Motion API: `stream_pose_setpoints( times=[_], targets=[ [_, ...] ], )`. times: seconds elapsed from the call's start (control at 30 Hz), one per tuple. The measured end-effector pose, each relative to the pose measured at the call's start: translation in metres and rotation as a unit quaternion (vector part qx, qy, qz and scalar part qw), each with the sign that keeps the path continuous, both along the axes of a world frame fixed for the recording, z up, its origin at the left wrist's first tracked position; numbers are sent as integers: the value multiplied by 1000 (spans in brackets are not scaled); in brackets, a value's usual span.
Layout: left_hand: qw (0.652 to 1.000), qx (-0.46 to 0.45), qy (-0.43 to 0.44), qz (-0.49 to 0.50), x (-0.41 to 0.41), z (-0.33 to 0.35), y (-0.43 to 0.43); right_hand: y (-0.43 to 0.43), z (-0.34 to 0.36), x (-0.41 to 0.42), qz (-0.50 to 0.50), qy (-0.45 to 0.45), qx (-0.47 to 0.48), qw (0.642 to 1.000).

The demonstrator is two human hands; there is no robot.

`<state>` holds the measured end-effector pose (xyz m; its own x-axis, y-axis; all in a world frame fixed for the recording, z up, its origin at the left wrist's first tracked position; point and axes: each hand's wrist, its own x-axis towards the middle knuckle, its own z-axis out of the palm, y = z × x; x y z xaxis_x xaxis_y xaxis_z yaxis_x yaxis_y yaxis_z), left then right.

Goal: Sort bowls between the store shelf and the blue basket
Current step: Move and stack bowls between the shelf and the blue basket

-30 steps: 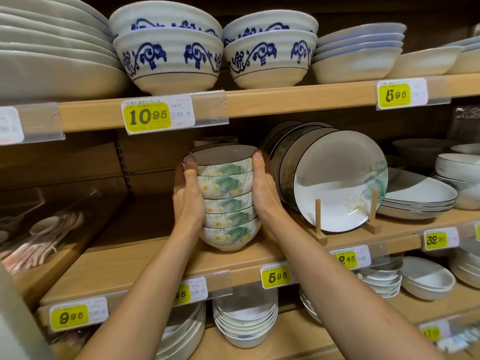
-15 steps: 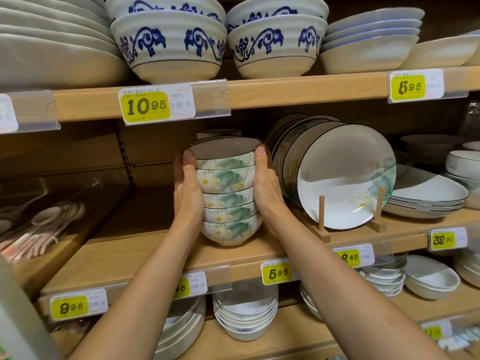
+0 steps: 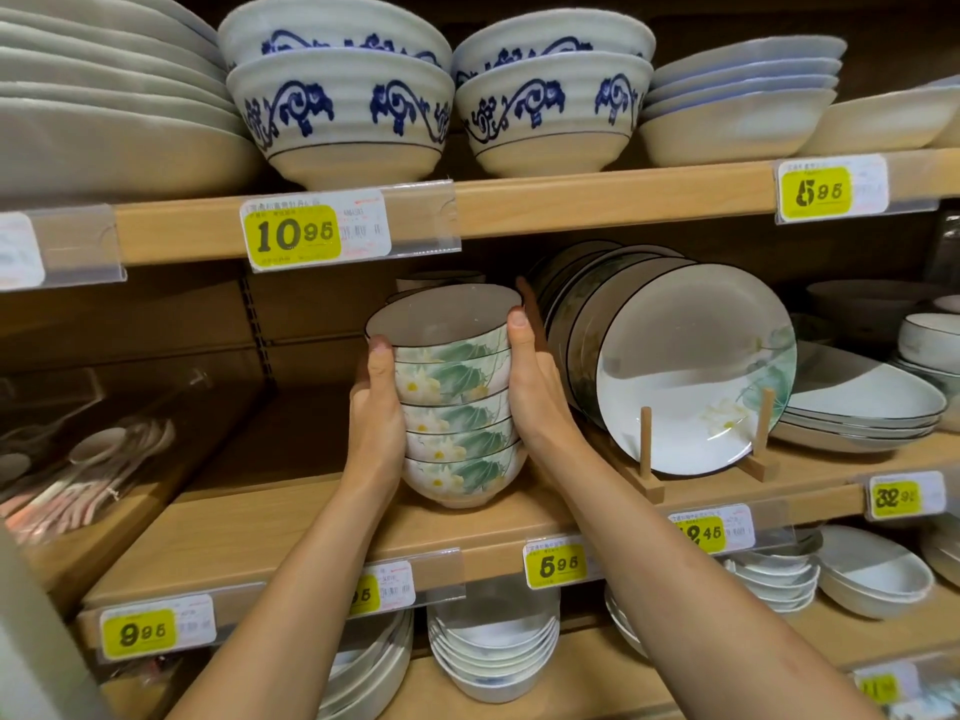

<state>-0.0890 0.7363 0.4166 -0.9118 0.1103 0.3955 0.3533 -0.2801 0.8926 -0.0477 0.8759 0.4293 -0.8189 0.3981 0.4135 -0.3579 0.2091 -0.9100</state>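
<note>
On the wooden middle shelf point(image 3: 260, 532), beside the dark-rimmed upright plates point(image 3: 691, 366), we clamp the lotus-painted stack of ceramic bowls point(image 3: 457, 407) between left hand point(image 3: 376, 413) and right hand point(image 3: 532, 392). Uneven squeeze could topple the tilted top bowl against the plates.

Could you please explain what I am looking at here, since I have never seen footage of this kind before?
There is no machine: a person wears a camera on the head, so you look down along their bare arms at store shelves. The left hand and right hand press from either side on a stack of floral bowls, which sits on or just above the middle shelf; contact is hard to judge. Beside it, matching plates lean upright in a wooden rack. Blue-patterned bowls stand on the shelf above, and yellow price tags line the edges. The blue basket is not in view.
</note>
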Motion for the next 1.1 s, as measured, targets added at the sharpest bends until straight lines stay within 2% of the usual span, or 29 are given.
stream_pose_setpoints(
  times=[0.27,0.5,0.97,1.1],
  targets=[
    [999,5,25,-21,3,-3,-4,-2,5,1,20,-23,-39,999],
    [1000,-9,26,-8,4,-3,-3,-3,6,2,48,-19,-35,998],
    [1000,-23,18,3,3,-7,-4,-4,-10,1,38,-9,-43,998],
    [998,-40,27,43,4,-8,-1,-6,-17,-2,-4,-21,-65,998]
  ],
)
